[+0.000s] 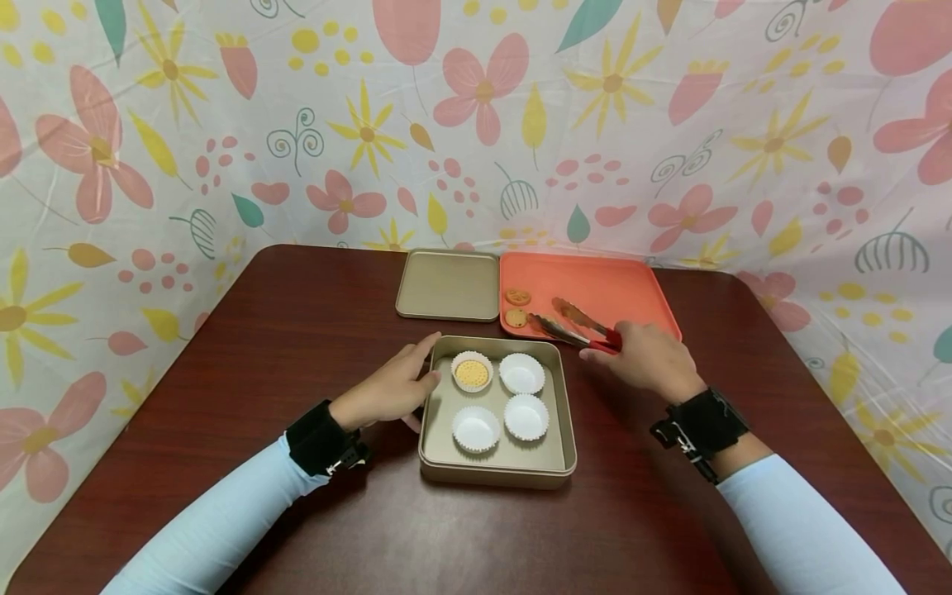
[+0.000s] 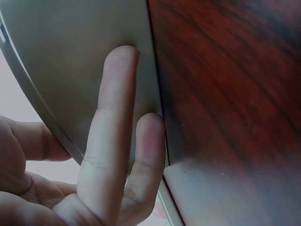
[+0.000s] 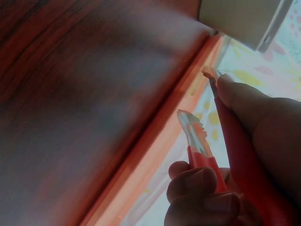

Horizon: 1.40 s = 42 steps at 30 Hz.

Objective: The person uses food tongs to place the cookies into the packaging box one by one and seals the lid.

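Note:
My left hand (image 1: 394, 384) holds the left wall of a gold square tin (image 1: 497, 477), thumb over the rim. In the left wrist view, two fingers (image 2: 110, 89) lie along its outer side. Inside stand several white paper cups (image 1: 476, 430); the back left one holds a yellow biscuit (image 1: 472, 373). My right hand (image 1: 654, 359) grips tongs (image 1: 568, 333) with red handles. Their arms are spread apart, tips low over the front left of the orange tray (image 1: 617, 285). A round cookie (image 1: 516, 317) and a patterned cookie (image 1: 518, 297) lie beside the tips.
A gold lid (image 1: 449, 285) lies flat behind the tin, against the left edge of the orange tray. All stand on a dark wooden table (image 1: 320, 330). A flower-printed cloth (image 1: 476, 165) hangs behind and around the table.

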Tool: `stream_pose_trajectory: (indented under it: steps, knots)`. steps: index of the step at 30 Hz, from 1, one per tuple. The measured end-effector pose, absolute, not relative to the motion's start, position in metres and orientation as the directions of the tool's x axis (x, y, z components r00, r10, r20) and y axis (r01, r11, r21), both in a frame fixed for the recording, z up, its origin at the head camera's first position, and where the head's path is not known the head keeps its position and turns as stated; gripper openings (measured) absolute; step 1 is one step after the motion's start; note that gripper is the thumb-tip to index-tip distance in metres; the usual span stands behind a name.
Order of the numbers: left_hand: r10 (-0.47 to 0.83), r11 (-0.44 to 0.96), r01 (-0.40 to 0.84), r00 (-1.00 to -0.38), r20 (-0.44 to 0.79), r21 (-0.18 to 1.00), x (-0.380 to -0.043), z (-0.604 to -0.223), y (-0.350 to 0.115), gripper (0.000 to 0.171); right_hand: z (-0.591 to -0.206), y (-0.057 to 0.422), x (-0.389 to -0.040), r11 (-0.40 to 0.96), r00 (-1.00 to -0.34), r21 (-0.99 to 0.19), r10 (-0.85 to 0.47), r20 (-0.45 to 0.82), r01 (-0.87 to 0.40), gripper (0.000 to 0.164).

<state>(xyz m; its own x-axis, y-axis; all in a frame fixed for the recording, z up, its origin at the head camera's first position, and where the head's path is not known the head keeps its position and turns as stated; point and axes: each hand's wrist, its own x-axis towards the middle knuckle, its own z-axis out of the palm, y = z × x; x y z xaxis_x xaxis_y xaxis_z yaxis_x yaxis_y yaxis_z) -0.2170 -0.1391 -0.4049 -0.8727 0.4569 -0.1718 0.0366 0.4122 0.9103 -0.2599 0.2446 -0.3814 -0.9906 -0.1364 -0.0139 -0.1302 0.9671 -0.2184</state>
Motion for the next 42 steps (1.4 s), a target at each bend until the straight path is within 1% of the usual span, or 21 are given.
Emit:
stream_pose_trajectory:
  steps: [4,11,21,32,37,42]
  knots:
    - [0.455,0.415,0.039,-0.874,-0.171,0.909,-0.217,-0.405,-0.139,0.067,-0.381,0.245,-0.262,0.967,-0.99,-0.216,-0.142,-0.021,-0.134,0.064]
    - [0.449,0.416,0.041,-0.878,-0.167,0.908,-0.217,-0.406,-0.139,0.067,-0.379,0.244,-0.263,0.966,-0.989,-0.219,-0.147,-0.03,-0.137,0.059]
    - [0.46,0.413,0.042,-0.872,-0.168,0.91,-0.217,-0.406,-0.141,0.067,-0.382,0.241,-0.261,0.966,-0.983,-0.186,-0.18,0.021,-0.18,0.052]
    - [0.46,0.426,0.058,-0.873,-0.161,0.903,-0.217,-0.408,-0.14,0.067,-0.382,0.241,-0.259,0.965,-0.981,-0.177,-0.191,0.033,-0.194,0.054]
    - [0.463,0.421,0.047,-0.87,-0.17,0.906,-0.217,-0.407,-0.139,0.067,-0.378,0.243,-0.258,0.964,-0.982,-0.19,-0.184,0.028,-0.186,0.054]
    - [0.464,0.414,0.034,-0.868,-0.179,0.91,-0.217,-0.407,-0.139,0.068,-0.371,0.244,-0.257,0.963,-0.98,-0.183,-0.194,0.049,-0.2,0.056]
